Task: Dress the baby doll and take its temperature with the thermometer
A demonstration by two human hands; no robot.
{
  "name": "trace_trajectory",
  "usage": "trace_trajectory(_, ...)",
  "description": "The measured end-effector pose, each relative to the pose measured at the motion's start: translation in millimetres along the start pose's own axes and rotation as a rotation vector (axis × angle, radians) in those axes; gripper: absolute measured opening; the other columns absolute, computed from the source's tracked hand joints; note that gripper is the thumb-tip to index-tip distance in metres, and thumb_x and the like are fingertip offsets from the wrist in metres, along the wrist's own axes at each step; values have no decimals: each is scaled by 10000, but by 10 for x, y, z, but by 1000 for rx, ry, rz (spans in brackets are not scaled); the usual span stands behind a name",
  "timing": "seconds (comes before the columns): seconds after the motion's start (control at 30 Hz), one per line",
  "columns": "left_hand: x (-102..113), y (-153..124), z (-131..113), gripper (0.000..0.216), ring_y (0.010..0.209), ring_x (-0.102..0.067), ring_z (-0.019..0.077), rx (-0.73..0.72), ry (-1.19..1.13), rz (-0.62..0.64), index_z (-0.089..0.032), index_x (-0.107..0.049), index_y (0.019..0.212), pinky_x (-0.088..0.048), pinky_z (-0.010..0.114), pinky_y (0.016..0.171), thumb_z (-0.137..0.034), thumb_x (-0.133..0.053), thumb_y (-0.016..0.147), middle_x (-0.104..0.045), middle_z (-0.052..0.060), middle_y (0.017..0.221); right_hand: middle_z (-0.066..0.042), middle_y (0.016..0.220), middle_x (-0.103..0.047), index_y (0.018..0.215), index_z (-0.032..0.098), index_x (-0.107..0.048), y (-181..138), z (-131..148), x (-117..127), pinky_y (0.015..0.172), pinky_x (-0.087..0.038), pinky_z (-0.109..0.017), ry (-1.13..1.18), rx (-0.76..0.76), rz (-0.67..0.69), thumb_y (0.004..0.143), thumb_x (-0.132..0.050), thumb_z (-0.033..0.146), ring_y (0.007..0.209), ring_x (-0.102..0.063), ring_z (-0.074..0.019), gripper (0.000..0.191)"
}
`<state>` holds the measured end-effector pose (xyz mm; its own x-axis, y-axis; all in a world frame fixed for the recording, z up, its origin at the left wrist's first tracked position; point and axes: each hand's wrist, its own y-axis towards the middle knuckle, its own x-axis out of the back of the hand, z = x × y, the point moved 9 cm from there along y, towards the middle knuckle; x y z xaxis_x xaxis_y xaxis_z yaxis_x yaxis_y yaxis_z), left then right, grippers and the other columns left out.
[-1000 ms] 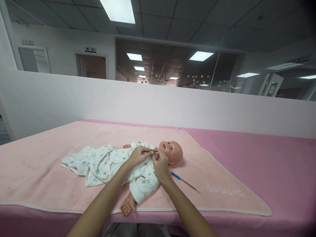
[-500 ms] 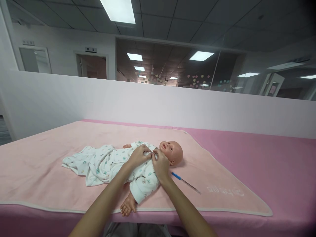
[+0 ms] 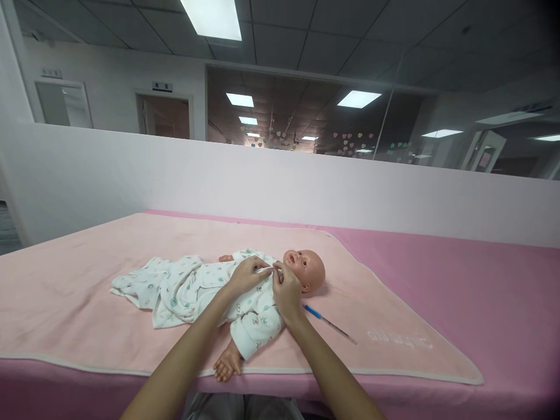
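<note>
A baby doll lies on its back with its head to the right, dressed in a white printed garment. At the doll's upper chest, just below the chin, my left hand pinches the garment near the neckline. My right hand is closed on the garment's collar, close beside the left fingertips. The exact bit of cloth between the fingers is too small to make out. Near the doll's head lies a thin stick with a blue handle, touched by neither hand.
A peach blanket with a pale edge lies under the doll, on a pink-covered table. Behind the table runs a low white wall with glass above it. The table's front edge is close to my lap.
My right fingertips have shifted slightly to the right and up at the collar, drawing a little apart from the left ones. The doll and the blue-handled stick stay put.
</note>
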<state>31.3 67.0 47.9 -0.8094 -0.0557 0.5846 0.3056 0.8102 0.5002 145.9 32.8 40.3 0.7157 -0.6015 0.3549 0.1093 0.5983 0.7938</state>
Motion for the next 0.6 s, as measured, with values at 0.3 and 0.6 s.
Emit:
trace_trajectory(0.3, 8, 1, 47, 266, 828, -549, 175, 9, -43, -31, -201, -661, 899, -417, 262, 721, -353, -528, 726, -621, 46, 880, -36, 775, -642, 858, 175, -607, 1, 19, 30, 627, -415, -237, 14, 13, -18, 838, -374, 262, 658, -557, -140, 249)
trace_trajectory(0.6, 17, -14, -11, 254, 819, -550, 167, -55, 54, -44, -204, -665, 882, -412, 258, 730, -345, -494, 760, -616, 37, 856, -16, 731, -634, 802, 186, -613, 9, 5, -29, 619, -398, -221, -2, 41, 25, 817, -398, 223, 652, -551, -130, 219)
